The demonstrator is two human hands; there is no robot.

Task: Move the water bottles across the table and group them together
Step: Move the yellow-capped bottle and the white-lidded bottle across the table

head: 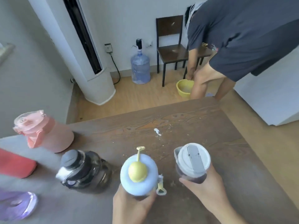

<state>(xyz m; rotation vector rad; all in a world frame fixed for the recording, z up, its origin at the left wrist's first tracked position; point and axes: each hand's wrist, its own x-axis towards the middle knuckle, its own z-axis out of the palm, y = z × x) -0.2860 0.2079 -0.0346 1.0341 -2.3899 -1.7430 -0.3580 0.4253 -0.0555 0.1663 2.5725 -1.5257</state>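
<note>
We've got left hand (129, 206) clenched on blue bottle (138, 175), right hand (208, 191) on white-lidded cup (193, 162), both right of the black jug (84, 170); rigid, probably slick, so grip mid-body.

White walls, wood floor (137, 97), 1 dark chair (171, 50) (far wall).

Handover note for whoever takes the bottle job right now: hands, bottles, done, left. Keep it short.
Left hand: wrapped around the light blue bottle with the yellow ball lid.
Right hand: wrapped around the dark tumbler with the grey-white flip lid.
Grouped at the brown wooden table's left side: pink jug, dark smoky bottle, red bottle, purple bottle.
Left: set both held bottles beside that group.
</note>
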